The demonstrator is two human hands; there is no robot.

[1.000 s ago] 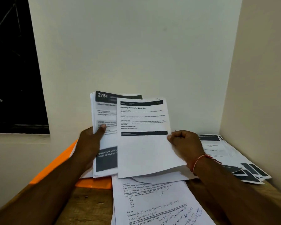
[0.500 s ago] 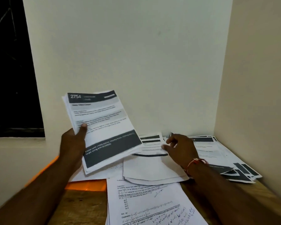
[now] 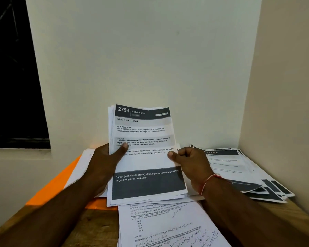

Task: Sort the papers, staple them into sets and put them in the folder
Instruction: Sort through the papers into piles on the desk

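White sheets everywhere! Left grip (image 3: 105, 163) clamps the held stack (image 3: 144, 154) dead centre, and right grip (image 3: 189, 163) pinches its edge. Fanned pile (image 3: 239, 172) at three o'clock, maths sheets (image 3: 164, 227) at six, orange folder (image 3: 48, 189) at nine. Sorting looks midway; stapling and filing remain.

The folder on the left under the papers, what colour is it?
The folder is bright orange, seen in the head view, lying under white papers.
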